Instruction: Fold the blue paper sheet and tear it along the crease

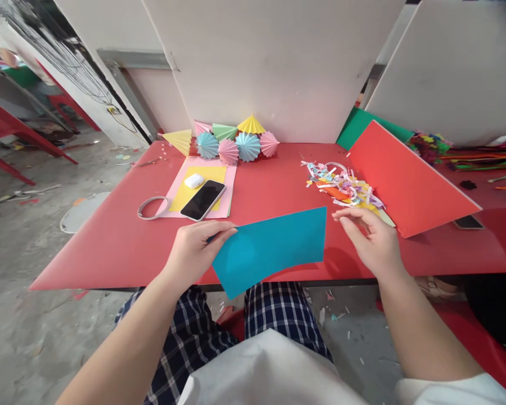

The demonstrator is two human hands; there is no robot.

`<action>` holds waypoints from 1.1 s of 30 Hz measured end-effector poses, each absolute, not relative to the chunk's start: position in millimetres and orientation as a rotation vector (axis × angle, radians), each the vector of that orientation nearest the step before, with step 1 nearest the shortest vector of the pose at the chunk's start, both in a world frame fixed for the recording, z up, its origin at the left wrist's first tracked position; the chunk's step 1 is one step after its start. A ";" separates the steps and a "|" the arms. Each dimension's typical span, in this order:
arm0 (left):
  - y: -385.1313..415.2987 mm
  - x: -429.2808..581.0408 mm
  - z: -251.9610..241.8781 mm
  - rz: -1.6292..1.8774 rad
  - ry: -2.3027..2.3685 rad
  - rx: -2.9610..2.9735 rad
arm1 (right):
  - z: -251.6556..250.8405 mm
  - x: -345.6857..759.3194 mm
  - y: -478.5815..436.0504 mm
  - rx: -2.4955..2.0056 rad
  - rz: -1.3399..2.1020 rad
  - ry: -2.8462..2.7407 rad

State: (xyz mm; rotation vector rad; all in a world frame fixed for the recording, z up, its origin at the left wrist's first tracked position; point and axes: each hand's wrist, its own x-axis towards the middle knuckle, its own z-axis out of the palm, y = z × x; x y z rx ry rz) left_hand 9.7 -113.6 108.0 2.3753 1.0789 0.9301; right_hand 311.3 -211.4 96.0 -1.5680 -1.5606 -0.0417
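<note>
A rectangular sheet of blue paper (274,244) hangs in the air over the front edge of the red table, slightly bowed. My left hand (196,244) pinches its upper left corner between thumb and fingers. Just off the sheet's right edge is my right hand (373,239), its fingers loosely bent and the thumb apart, with nothing seen in it. Beyond the sheet, on the left, a black-screened phone (203,200) and a white earbud case (194,180) lie on a stack of yellow and pink paper (231,188). A roll of tape (153,207) sits beside the stack.
Pleated paper fans (248,146) in several colours line the back of the red table (278,180). Paper scraps (346,183) lie to the right, near a leaning red board (409,185) and a green sheet (369,128). Colourful craft stems (480,154) are at the far right.
</note>
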 end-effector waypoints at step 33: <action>-123.5 24.9 99.8 0.863 0.917 2.557 | 109.3 237.8 -180.8 -1.323 -0.418 -2.112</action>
